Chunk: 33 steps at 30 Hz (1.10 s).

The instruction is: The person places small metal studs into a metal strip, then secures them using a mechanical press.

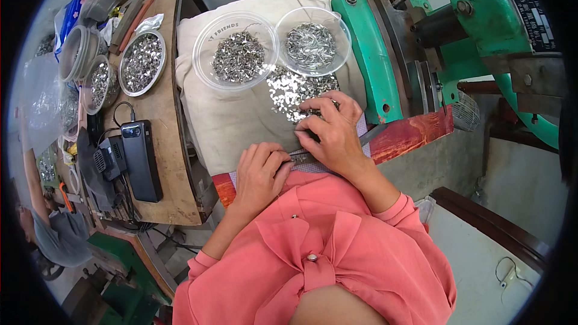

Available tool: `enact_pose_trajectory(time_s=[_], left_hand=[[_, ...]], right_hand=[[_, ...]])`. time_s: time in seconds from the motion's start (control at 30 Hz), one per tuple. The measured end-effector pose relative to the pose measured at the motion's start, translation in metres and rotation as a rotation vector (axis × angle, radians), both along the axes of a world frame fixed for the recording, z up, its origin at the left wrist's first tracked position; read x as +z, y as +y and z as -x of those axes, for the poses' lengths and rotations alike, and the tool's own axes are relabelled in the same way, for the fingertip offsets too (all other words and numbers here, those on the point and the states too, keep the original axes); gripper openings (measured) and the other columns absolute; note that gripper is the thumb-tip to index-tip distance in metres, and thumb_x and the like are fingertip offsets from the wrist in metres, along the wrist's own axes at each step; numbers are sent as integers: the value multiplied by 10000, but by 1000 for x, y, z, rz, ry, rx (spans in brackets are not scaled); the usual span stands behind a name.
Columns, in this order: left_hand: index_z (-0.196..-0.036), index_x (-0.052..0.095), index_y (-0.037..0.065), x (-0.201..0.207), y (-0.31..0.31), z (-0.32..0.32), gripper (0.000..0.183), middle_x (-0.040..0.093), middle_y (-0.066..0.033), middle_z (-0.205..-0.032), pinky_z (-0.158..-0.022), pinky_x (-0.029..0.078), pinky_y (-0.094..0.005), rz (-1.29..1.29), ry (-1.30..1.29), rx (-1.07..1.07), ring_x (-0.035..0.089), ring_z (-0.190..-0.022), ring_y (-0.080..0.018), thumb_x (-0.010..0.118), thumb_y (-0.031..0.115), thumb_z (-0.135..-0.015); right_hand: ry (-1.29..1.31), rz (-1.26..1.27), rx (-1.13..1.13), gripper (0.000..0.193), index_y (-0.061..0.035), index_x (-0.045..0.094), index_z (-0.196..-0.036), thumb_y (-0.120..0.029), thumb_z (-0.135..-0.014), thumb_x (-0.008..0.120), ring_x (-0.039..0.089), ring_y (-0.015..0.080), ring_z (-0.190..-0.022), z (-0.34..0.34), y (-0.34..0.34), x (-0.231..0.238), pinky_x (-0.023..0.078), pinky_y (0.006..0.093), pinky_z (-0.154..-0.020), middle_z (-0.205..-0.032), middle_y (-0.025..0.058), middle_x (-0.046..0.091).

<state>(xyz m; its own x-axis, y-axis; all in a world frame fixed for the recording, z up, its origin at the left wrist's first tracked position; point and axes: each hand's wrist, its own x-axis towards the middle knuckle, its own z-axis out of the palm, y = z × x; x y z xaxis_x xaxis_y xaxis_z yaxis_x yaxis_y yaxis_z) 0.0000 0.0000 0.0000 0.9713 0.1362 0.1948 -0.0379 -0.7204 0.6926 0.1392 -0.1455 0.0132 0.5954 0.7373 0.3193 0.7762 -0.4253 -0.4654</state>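
Observation:
My left hand (259, 171) rests at the near edge of the beige cloth, its fingers curled and thumb pressed in; anything between them is too small to make out. My right hand (334, 132) bends over the near side of a loose pile of small shiny metal pieces (289, 94). Its thumb and index finger come together, but what they hold is hidden. A thin grey metal bar (306, 158) lies between the hands. Behind the pile stand two clear plastic tubs, the left tub (201, 60) with small metal parts and the right tub (344, 42) with longer, pin-like parts.
A green machine (376, 78) stands close on the right. On the left, a wooden table (180, 195) bears a black power bank (141, 159) with cables and a round dish (123, 78) of metal parts. Another person's arm (35, 183) shows at the far left.

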Motion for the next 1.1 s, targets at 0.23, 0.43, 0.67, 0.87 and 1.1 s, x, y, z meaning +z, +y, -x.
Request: enact_pose_trajectory(time_s=[0.23, 0.43, 0.67, 0.87, 1.1], left_hand=[[-875, 646, 79, 3, -7, -9, 210, 608, -49, -965, -706, 411, -371, -9, -43, -32, 555, -838, -253, 791, 112, -727], [-870, 643, 79, 1, -10, -14, 200, 601, -39, -950, -699, 409, -365, -31, -68, -62, 558, -826, -237, 779, 96, -724], [-860, 634, 76, 0, -11, -12, 217, 609, -49, -946, -699, 408, -370, -16, -55, -43, 549, -813, -252, 788, 83, -708], [-901, 631, 91, 2, -11, -14, 227, 601, -31, -954, -705, 409, -369, -27, -42, -47, 560, -841, -236, 776, 114, -728], [-891, 647, 92, 0, -12, -18, 207, 611, -44, -948, -709, 414, -372, -27, -55, -70, 561, -837, -252, 773, 98, -727]], right_hand=[[7, -9, -39, 122, -139, 707, -781, -160, -696, 791, 470, 269, -1175, 3, -8, 0, 288, 455, -957, -1123, -10, 627], [-11, -3, -23, 116, -143, 716, -783, -166, -697, 791, 473, 264, -1172, 3, -9, 0, 289, 450, -945, -1114, -14, 624], [-17, -18, -25, 121, -148, 696, -780, -154, -697, 784, 484, 264, -1163, 4, -10, -2, 287, 447, -948, -1119, -27, 626], [50, -15, -89, 151, -193, 716, -788, -154, -674, 808, 480, 278, -1162, 15, -28, 4, 277, 441, -981, -1109, -61, 639], [110, -10, -67, 147, -190, 737, -821, -173, -691, 803, 463, 279, -1165, 32, -43, 0, 268, 443, -966, -1116, -59, 630]])
